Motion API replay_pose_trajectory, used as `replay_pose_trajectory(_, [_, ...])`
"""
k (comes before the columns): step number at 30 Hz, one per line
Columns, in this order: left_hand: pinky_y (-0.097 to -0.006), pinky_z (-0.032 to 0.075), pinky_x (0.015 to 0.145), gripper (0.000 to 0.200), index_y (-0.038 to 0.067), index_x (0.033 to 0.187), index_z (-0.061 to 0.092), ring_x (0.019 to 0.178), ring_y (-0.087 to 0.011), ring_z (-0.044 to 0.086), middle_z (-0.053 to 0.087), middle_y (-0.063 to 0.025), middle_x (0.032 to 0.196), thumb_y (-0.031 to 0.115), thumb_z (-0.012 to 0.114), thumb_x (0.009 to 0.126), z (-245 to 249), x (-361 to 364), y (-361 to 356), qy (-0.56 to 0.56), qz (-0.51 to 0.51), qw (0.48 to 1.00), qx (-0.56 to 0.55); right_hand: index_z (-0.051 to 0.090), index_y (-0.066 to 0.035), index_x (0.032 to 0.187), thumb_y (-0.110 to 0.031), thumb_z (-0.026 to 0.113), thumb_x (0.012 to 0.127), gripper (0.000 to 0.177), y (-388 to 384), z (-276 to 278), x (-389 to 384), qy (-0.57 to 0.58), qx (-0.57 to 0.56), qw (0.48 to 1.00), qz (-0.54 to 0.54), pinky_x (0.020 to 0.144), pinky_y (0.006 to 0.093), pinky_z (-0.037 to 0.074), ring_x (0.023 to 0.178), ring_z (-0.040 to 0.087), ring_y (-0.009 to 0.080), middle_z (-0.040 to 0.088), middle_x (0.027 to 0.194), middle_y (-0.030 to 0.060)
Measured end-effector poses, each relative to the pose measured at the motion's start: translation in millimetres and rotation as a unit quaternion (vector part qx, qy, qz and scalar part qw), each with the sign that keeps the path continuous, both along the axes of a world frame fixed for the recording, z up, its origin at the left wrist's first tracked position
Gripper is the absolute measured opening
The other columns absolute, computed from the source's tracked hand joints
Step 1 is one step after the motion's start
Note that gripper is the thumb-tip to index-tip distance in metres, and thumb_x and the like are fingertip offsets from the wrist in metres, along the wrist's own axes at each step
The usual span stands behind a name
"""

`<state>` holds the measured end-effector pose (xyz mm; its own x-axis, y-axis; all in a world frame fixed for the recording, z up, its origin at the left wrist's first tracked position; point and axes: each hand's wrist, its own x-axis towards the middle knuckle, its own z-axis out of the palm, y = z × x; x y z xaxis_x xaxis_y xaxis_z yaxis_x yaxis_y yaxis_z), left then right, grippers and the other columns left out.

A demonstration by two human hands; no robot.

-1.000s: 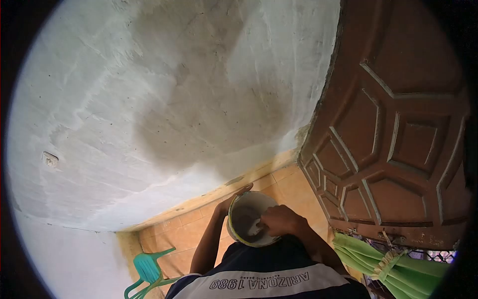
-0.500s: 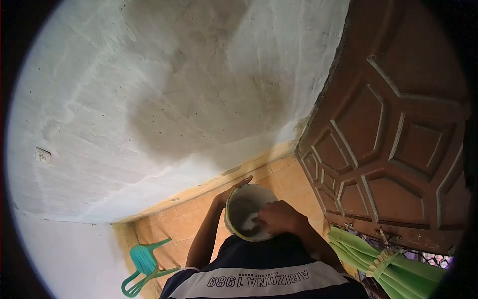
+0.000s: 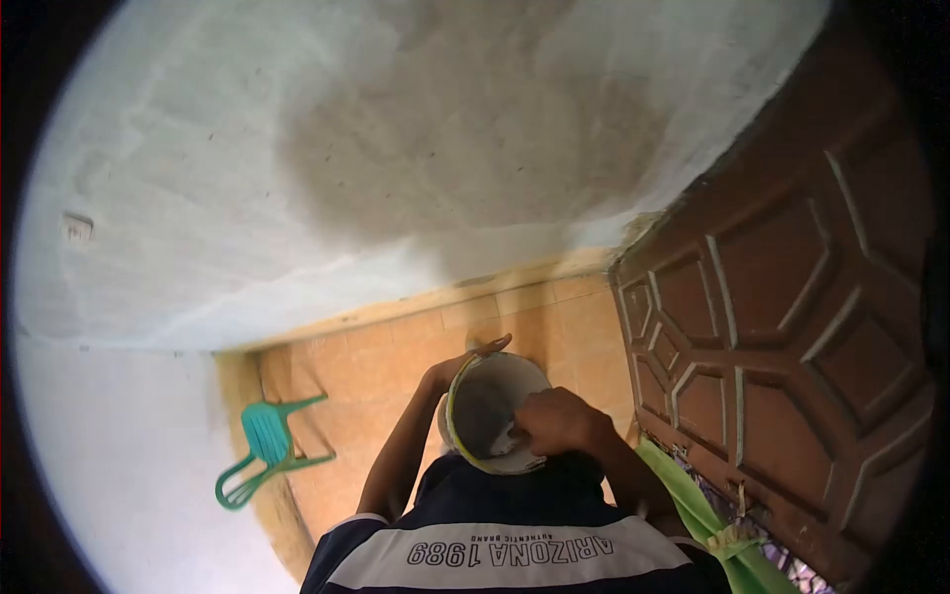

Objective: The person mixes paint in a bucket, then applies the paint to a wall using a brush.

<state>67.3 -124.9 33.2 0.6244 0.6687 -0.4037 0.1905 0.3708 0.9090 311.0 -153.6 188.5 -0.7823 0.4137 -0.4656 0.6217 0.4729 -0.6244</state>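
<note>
A whitish bucket (image 3: 479,404) with a yellow-stained rim is held close against my body, its mouth tipped up toward me. My left hand (image 3: 485,350) supports its far left side, thumb showing at the rim and most fingers hidden behind. Over the right part of the mouth is my right hand (image 3: 560,422), its fingers curled and reaching inside. Just below those fingers lies white material (image 3: 507,438) against the grey inner wall. Whatever the right fingers grip is hidden by the hand.
In front stands a pale wall (image 3: 228,188) with a large darker patch (image 3: 475,158) and a socket (image 3: 77,229). A brown panelled door (image 3: 772,277) is at right, beside a green curtain (image 3: 683,500). A green plastic chair (image 3: 265,434) stands left on orange floor tiles (image 3: 346,396).
The view has shifted, so the wall patch sits higher and the chair further left. My right hand has moved slightly within the bucket mouth; my left keeps its hold.
</note>
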Motion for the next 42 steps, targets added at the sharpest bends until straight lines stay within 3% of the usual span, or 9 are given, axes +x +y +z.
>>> replay_pose_trajectory(3, [-0.0343,0.033,0.117,0.064,0.011,0.159,0.027,0.138,-0.0194,0.044,0.038,-0.0095,0.158,0.039,0.050,0.106,30.9,-0.9,5.5,-0.034,0.024,0.954,-0.297,0.074,-0.007,0.085,-0.020,0.067,0.076,0.017,8.3,-0.3,-20.0,0.031,0.025,0.999,-0.019,0.075,0.0464,0.057,0.085,0.071,0.0351,0.071,0.085,0.0180])
replay_pose_trajectory(9, [-0.0316,0.037,0.114,0.057,0.017,0.159,0.028,0.134,-0.0172,0.048,0.046,-0.0108,0.152,0.033,0.046,0.108,24.4,-38.4,-21.1,-0.097,0.144,0.934,-0.312,0.074,-0.005,0.082,-0.016,0.068,0.074,0.015,-0.7,-4.2,-72.2,0.036,0.071,0.996,0.035,0.075,0.0461,0.057,0.083,0.071,0.0352,0.071,0.082,0.0172])
replay_pose_trajectory(10, [-0.0334,0.056,0.083,0.049,0.001,0.109,0.070,0.087,-0.0158,0.068,0.073,-0.0082,0.098,0.047,0.059,0.100,21.3,-40.7,-29.0,-0.166,0.235,0.907,-0.308,0.074,-0.003,0.081,-0.016,0.071,0.073,0.015,-2.8,-0.6,-79.8,0.003,0.059,0.997,0.049,0.077,0.0455,0.057,0.084,0.071,0.0351,0.071,0.083,0.0168])
replay_pose_trajectory(14, [-0.0334,0.055,0.087,0.049,0.001,0.113,0.069,0.092,-0.0158,0.067,0.073,-0.0087,0.104,0.047,0.058,0.101,44.7,-83.1,-42.3,-0.165,0.254,0.876,-0.376,0.075,-0.008,0.088,-0.016,0.066,0.074,0.018,3.6,14.7,-105.3,-0.037,0.056,0.986,0.152,0.074,0.0456,0.056,0.085,0.071,0.0343,0.071,0.083,0.0175])
replay_pose_trajectory(18, [-0.0330,0.051,0.091,0.068,-0.003,0.122,0.065,0.099,-0.0188,0.065,0.071,-0.0118,0.112,0.060,0.054,0.098,60.2,-112.9,-76.8,-0.076,0.309,0.939,-0.130,0.076,-0.014,0.103,-0.018,0.066,0.076,0.029,-2.8,18.3,-160.1,0.002,0.059,0.975,0.213,0.074,0.0453,0.056,0.087,0.070,0.0326,0.070,0.089,0.0154])
replay_pose_trajectory(23, [-0.0392,0.036,0.116,0.064,0.003,0.150,0.043,0.135,-0.0236,0.049,0.050,-0.0142,0.149,0.043,0.056,0.102,56.6,-207.8,-145.2,-0.119,0.338,0.906,-0.226,0.075,-0.014,0.102,-0.017,0.065,0.079,0.025,-50.3,2.6,-260.9,0.067,0.130,0.952,0.269,0.074,0.0470,0.056,0.082,0.070,0.0338,0.069,0.090,0.0136])
replay_pose_trajectory(29, [-0.0377,0.025,0.122,0.062,0.007,0.157,0.030,0.149,-0.0246,0.030,0.032,-0.0128,0.162,0.040,0.044,0.107,18.9,-293.7,-265.5,-0.093,0.437,0.884,0.138,0.074,-0.012,0.101,-0.018,0.064,0.081,0.023,-87.9,7.1,-371.2,0.004,0.045,0.888,0.458,0.075,0.0474,0.056,0.083,0.070,0.0331,0.070,0.087,0.0145])
replay_pose_trajectory(32, [-0.0427,0.026,0.121,0.079,0.001,0.158,0.023,0.148,-0.0268,0.031,0.029,-0.0146,0.163,0.036,0.062,0.099,36.8,-345.5,-301.7,-0.099,0.465,0.878,0.058,0.074,-0.009,0.095,-0.020,0.065,0.081,0.020,-113.1,32.8,-442.8,-0.031,0.033,0.856,0.514,0.076,0.0476,0.055,0.082,0.070,0.0340,0.070,0.082,0.0166])
replay_pose_trajectory(42, [-0.0387,0.021,0.124,0.064,0.003,0.157,0.027,0.150,-0.0278,0.027,0.025,-0.0149,0.165,0.036,0.045,0.106,44.5,-443.3,-447.7,-0.034,0.579,0.803,0.137,0.073,-0.004,0.080,-0.017,0.063,0.080,0.017,-244.4,34.1,-594.9,0.002,0.109,0.796,0.596,0.076,0.0481,0.055,0.082,0.071,0.0373,0.071,0.083,0.0204])
